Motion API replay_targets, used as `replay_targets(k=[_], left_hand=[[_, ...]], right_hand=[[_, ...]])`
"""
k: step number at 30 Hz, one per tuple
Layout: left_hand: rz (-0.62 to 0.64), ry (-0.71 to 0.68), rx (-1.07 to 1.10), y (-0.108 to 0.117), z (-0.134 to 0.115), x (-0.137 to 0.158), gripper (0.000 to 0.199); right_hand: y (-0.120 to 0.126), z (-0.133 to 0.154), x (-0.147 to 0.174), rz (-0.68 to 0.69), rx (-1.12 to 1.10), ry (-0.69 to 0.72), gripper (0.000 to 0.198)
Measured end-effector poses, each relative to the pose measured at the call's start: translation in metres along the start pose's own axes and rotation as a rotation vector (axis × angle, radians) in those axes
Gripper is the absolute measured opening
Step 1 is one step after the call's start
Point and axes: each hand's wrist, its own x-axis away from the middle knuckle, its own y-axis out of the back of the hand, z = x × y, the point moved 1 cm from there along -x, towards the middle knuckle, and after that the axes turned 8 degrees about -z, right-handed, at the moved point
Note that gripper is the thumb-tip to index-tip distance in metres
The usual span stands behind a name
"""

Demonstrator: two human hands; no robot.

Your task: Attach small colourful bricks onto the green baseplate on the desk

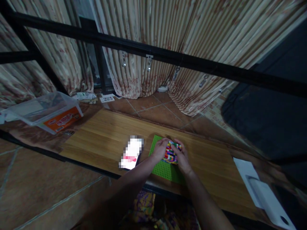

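A block built of many small multicoloured toy bricks (170, 155) is held between my two hands above a green studded baseplate (165, 172). From the left, my left hand (160, 149) wraps the near side of the block, its fingertips at the top edge. My right hand (182, 156) grips the other side, with the thumb laid across the coloured face. Part of the baseplate is covered by the hands and the block. Whether the block touches the plate, I cannot tell.
Left of the baseplate lies a phone (132, 153) with a bright, blurred screen. A clear plastic bin (51, 111) with an orange label stands at the far left of the wooden board (96, 137). White papers (249, 172) lie at the right. A black bar (168, 52) crosses beyond.
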Motion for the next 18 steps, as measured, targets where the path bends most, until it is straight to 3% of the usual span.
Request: replay_targets(k=[8, 18], left_hand=[[0.036, 0.020, -0.004, -0.003, -0.001, 0.000, 0.031], [0.029, 0.010, -0.098, -0.004, -0.003, -0.006, 0.015]], right_hand=[[0.001, -0.002, -0.005, -0.100, 0.125, 0.036, 0.042], [-0.002, -0.007, -0.012, -0.138, 0.136, 0.078, 0.036]])
